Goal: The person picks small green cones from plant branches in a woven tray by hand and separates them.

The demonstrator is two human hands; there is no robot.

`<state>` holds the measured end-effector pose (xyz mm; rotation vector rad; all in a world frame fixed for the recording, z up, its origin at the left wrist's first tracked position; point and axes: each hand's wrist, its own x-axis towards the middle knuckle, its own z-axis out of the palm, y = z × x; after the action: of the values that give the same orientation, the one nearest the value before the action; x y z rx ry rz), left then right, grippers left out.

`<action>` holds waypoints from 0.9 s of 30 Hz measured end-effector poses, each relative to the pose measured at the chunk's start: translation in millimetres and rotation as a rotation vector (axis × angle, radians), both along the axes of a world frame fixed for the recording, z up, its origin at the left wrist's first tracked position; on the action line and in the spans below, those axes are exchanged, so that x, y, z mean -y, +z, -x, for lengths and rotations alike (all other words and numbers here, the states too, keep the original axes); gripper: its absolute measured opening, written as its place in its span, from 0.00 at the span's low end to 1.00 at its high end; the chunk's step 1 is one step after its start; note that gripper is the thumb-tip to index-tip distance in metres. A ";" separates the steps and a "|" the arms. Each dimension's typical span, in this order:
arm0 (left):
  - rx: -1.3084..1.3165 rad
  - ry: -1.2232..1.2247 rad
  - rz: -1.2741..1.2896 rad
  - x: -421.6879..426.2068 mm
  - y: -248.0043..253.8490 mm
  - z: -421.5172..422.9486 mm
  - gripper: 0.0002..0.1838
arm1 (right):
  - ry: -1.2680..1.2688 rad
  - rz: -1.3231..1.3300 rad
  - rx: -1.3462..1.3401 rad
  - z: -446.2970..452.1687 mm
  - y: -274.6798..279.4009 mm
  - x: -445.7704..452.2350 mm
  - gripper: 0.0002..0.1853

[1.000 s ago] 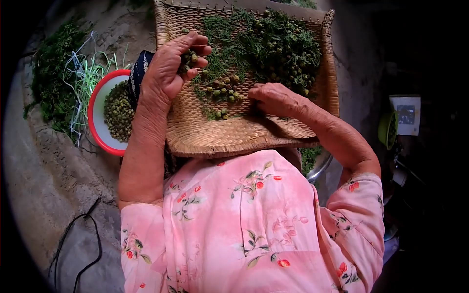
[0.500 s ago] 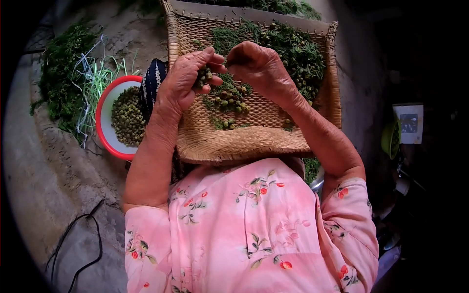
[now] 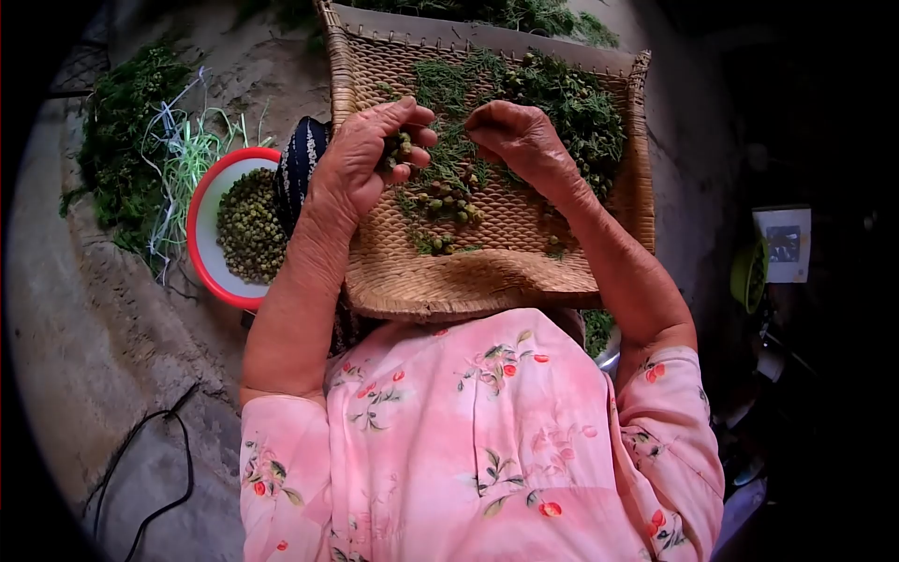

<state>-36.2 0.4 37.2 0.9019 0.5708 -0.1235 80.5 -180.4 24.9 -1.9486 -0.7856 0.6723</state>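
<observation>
Several small green cones [image 3: 397, 148] lie cupped in my left hand [image 3: 365, 155], which is raised over the left side of a woven tray [image 3: 468, 281]. My right hand [image 3: 524, 145] hovers over the middle of the tray, its fingers pinched together; anything between them is too small to make out. Below and between the hands, a small group of loose cones [image 3: 449, 201] rests on the weave. Leafy green sprigs with cones [image 3: 571, 122] are heaped at the tray's right, and thinner sprigs [image 3: 440, 84] spread over its upper middle.
A red-rimmed white bowl [image 3: 198, 229] of cones stands left of the tray. Beyond it are pale plastic strings [image 3: 183, 169] and a pile of green branches [image 3: 122, 140]. A black cord [image 3: 187, 450] lies at lower left. A green container [image 3: 749, 273] is at right.
My right hand has risen from the loose cones near the tray's front, come beside my left hand, then drawn slightly right. My left hand keeps its cones. The whole view has shifted a little.
</observation>
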 end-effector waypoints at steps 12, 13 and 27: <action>0.036 0.091 0.012 -0.8 1.8 1.6 0.15 | 0.264 0.398 0.491 -9.7 -32.5 21.6 0.08; 0.037 0.088 0.014 -0.9 1.6 1.4 0.15 | 0.321 0.515 0.569 -5.6 -31.1 21.8 0.07; 0.016 0.014 -0.062 0.2 -0.7 0.4 0.16 | -0.001 0.034 0.395 11.1 15.2 -8.1 0.10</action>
<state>-36.6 0.1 36.5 0.9582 0.5688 -0.0864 69.5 -172.4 40.1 -2.1439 -1.0155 0.3011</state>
